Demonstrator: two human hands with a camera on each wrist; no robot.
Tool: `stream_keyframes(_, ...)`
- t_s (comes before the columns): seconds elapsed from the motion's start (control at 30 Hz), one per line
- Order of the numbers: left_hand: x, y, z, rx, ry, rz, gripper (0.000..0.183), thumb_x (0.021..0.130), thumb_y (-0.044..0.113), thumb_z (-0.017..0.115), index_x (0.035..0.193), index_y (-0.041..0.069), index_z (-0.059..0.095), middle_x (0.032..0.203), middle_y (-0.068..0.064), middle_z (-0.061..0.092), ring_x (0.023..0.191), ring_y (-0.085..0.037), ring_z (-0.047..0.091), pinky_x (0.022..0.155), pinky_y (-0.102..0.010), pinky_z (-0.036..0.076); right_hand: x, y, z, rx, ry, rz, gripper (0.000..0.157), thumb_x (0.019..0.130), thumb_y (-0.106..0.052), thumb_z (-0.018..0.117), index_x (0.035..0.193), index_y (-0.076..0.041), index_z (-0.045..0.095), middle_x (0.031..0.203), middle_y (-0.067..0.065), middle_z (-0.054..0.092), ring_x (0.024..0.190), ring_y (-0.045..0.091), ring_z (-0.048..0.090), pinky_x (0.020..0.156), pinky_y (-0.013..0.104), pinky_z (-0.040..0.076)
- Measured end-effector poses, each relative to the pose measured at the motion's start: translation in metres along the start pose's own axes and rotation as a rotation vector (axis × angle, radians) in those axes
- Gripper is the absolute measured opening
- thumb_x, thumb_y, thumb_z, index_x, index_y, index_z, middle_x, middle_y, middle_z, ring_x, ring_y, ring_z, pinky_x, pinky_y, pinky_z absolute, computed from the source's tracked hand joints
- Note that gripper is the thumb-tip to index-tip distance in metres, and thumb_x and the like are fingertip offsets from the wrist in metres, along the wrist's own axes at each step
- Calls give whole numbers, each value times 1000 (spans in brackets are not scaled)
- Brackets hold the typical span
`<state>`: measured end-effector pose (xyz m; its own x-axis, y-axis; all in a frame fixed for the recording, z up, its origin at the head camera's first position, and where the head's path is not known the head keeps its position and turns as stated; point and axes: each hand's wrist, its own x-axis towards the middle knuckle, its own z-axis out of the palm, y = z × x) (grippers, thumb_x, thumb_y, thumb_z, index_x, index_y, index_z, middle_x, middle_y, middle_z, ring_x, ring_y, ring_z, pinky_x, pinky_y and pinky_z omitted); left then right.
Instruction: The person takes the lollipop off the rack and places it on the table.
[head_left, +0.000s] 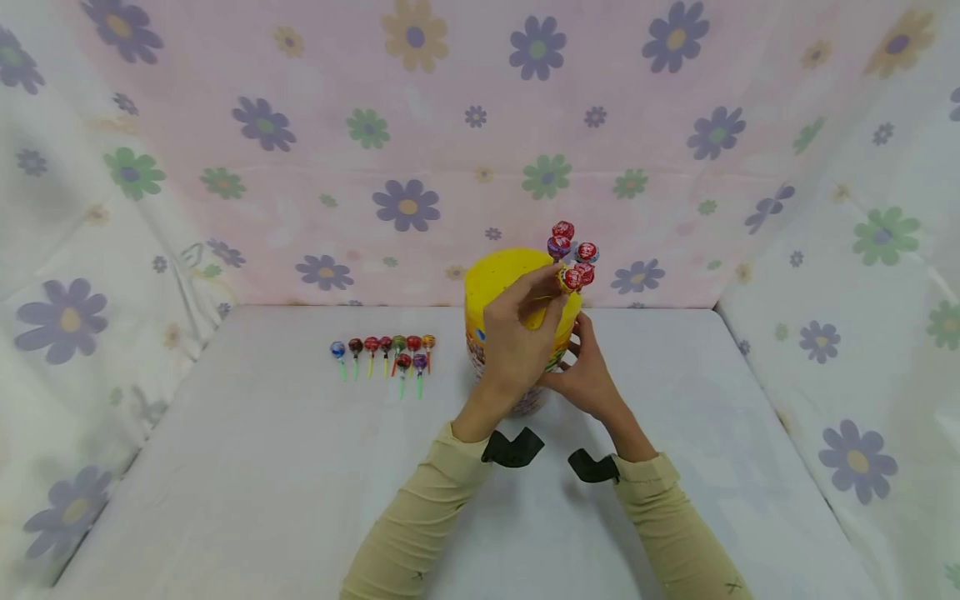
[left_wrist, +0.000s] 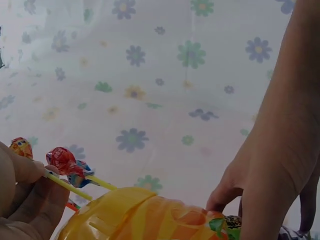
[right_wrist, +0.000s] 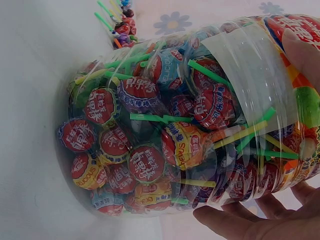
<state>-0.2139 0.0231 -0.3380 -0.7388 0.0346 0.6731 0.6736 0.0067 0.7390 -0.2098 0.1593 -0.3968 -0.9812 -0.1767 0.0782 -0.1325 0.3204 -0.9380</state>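
Observation:
A clear plastic jar (right_wrist: pixel 150 115) packed with wrapped lollipops stands on the table under a yellow lid (head_left: pixel 497 272). At the lid's right edge, my left hand (head_left: pixel 517 337) pinches a lollipop (left_wrist: pixel 70 186) by its yellow stick, whose lower end meets the lid. Several red and purple lollipops (head_left: pixel 562 231) stick up close beside those fingers. Lower on the jar's right side, my right hand (head_left: pixel 588 377) grips the wall, thumb and fingers spread around it. The right wrist view shows these fingers (right_wrist: pixel 235 222) on the jar. Where the stick enters the lid is partly hidden.
Several loose lollipops (head_left: pixel 386 343) lie in a row on the white table (head_left: pixel 247 467), left of the jar, with two set in front of the others. Flowered cloth (head_left: pixel 300 200) closes off the back and both sides.

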Motion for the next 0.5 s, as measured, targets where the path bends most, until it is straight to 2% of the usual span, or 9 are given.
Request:
stream_keyframes(0.1, 1, 3, -5, -45, 5, -13, 35, 95, -6, 65, 130, -7, 61, 121, -23, 68, 108, -33, 69, 96, -31, 58, 1, 2, 1, 2, 1, 8, 99, 83, -5, 82, 157, -7, 17, 156, 24, 30, 142, 51, 38, 107, 64, 43)
stream_keyframes(0.2, 1, 7, -15, -49, 16, -26, 35, 95, -6, 64, 131, -7, 61, 123, -22, 67, 110, -33, 68, 96, -33, 58, 6, 20, 2, 2, 9, 5, 101, 83, -11, 84, 158, -13, 16, 155, 21, 31, 141, 50, 40, 107, 65, 43)
stream_keyframes(0.33, -4, 9, -36, -23, 40, -20, 35, 96, -5, 64, 130, -7, 60, 122, -22, 66, 111, -32, 68, 96, -34, 58, 12, 41, 3, -1, 23, -5, 105, 82, -20, 87, 159, -20, 16, 153, 16, 34, 140, 46, 42, 107, 64, 44)
stream_keyframes(0.5, -11, 2, -67, 8, 119, 7, 34, 94, -8, 65, 128, -8, 61, 118, -23, 67, 105, -24, 69, 91, -33, 60, 12, 39, 4, 4, 19, -11, 106, 81, -19, 88, 158, -21, 16, 152, 15, 34, 139, 46, 42, 108, 65, 43)
